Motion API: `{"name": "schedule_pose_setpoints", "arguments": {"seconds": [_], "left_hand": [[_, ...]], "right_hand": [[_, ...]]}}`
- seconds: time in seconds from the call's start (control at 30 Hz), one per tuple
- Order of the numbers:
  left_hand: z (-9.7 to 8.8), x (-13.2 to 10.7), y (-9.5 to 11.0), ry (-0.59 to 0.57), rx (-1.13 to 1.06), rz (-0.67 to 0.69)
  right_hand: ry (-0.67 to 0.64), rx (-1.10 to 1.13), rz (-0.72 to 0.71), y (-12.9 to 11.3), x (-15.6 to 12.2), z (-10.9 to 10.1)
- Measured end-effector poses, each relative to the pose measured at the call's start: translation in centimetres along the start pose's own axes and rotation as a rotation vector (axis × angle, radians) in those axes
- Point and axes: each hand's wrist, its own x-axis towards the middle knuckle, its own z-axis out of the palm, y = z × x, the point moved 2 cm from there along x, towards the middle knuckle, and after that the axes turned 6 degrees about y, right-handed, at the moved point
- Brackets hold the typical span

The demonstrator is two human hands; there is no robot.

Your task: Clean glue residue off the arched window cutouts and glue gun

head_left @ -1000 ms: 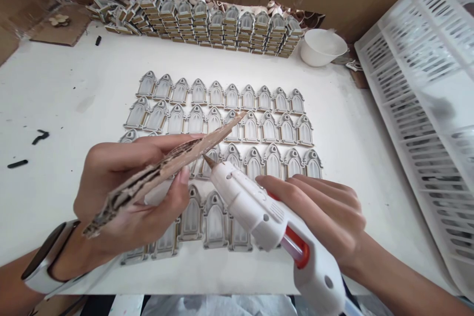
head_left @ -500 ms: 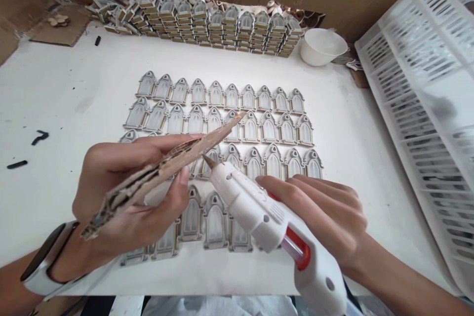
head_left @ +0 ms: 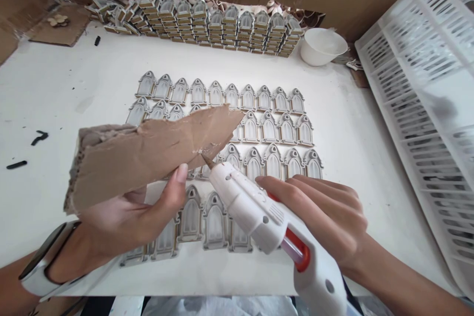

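Note:
My left hand [head_left: 148,222] grips a torn strip of brown cardboard [head_left: 148,158], its flat face turned up toward me and my thumb along the lower edge. In my right hand [head_left: 322,207] is a white hot glue gun [head_left: 255,202] with red parts and a clear glue stick showing inside. The gun's metal nozzle touches or nearly touches the lower right edge of the cardboard. Beneath both hands lie rows of small arched window-shaped pieces [head_left: 216,224], grey-edged with pale centres. The cardboard and hands hide some of them.
Stacks of the same arched pieces [head_left: 229,29] line the back of the white table [head_left: 92,84]. A white bowl [head_left: 322,47] stands at their right end. A white plastic basket [head_left: 414,108] leans along the right side. Black scraps [head_left: 40,137] lie at left.
My left hand has rolled the cardboard from edge-on to showing its broad flat face. The glue gun and my right hand have stayed almost in place.

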Motion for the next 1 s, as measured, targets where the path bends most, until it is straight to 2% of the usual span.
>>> {"name": "schedule_pose_setpoints", "arguments": {"seconds": [0.07,0.13,0.33,0.5,0.6,0.77,1.0], "left_hand": [[-0.3,-0.8,-0.2,0.051,0.181,0.117],[-0.4,-1.1,-0.1,0.067,0.276,0.175],[0.9,-0.4,1.1,0.14,0.223,0.138],[2.2,0.4,2.4,0.07,0.157,0.174],[2.6,0.9,3.0,0.024,0.13,0.163],[3.1,1.4,3.4,0.021,0.066,0.116],[2.5,1.7,2.2,0.037,-0.1,-0.05]], "right_hand": [[0.002,0.002,0.002,0.0,0.0,0.0],[-0.008,0.007,0.01,0.0,-0.1,0.0],[0.007,-0.001,0.002,0.1,0.0,0.1],[-0.003,-0.019,-0.01,0.0,0.2,0.1],[0.003,-0.028,-0.021,0.0,0.2,0.1],[-0.023,-0.026,-0.032,0.2,0.2,0.2],[-0.038,-0.015,-0.034,0.1,0.0,0.1]]}}
